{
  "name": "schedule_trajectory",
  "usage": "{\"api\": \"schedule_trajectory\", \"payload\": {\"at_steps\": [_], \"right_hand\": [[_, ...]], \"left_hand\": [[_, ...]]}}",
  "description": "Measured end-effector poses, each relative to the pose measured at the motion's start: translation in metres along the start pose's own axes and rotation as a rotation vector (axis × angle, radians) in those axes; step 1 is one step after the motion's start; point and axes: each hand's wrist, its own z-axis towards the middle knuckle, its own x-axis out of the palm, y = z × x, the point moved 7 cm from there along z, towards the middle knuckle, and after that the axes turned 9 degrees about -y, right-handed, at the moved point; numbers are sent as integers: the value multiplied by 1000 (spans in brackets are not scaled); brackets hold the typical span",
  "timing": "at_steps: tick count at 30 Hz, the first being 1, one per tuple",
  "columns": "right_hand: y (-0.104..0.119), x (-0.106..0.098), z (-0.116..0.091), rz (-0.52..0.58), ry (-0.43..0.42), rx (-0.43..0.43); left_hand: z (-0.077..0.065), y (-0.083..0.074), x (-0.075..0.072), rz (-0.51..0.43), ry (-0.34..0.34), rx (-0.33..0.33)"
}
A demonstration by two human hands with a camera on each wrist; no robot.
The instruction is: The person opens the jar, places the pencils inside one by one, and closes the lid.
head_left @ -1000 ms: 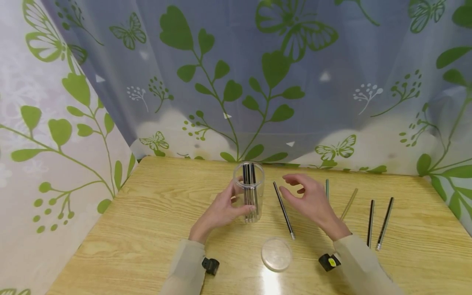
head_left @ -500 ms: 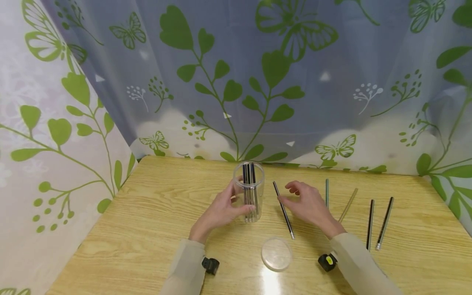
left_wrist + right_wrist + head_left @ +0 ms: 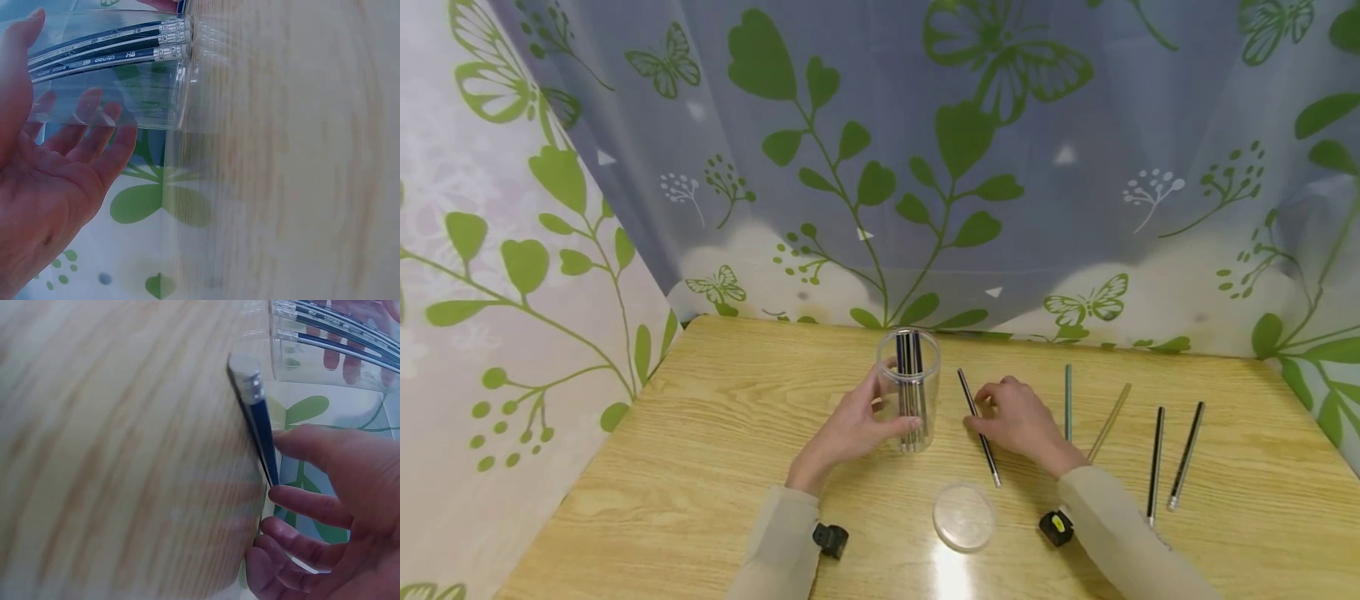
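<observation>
My left hand [image 3: 853, 429] grips a clear plastic cylindrical container [image 3: 928, 408] that stands upright on the table; thumb and fingers lie around its sides. Inside are several dark striped pencils [image 3: 112, 59], their silver ferrule ends at the bottom in the left wrist view. My right hand [image 3: 1018, 421] is low over a single dark pencil [image 3: 988, 458] with a white eraser end, lying on the table right of the container. In the right wrist view its thumb [image 3: 306, 447] and index finger [image 3: 312, 506] lie on either side of this pencil, a gap showing between their tips.
A round clear lid [image 3: 964, 517] lies in front of the container. To the right lie a green pencil [image 3: 1068, 400], a tan pencil [image 3: 1108, 423] and two dark pencils [image 3: 1155, 462]. A patterned curtain [image 3: 865, 167] hangs along the table's back edge.
My right hand has come down and toward me onto the lone pencil, its thumb and fingers drawing closer together. My left hand and the container have stayed in place.
</observation>
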Motion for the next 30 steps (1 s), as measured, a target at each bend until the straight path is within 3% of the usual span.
{"api": "schedule_trajectory", "payload": {"at_steps": [9,20,30], "right_hand": [[2,4,1,35,11,-1],[-2,1,-1,130,18,89],[-14,-19,-5,213,-47,175]], "left_hand": [[-1,0,1,-13,2,-4],[1,-2,-1,-2,-13,17],[0,-1,0,-15,-1,10]]}}
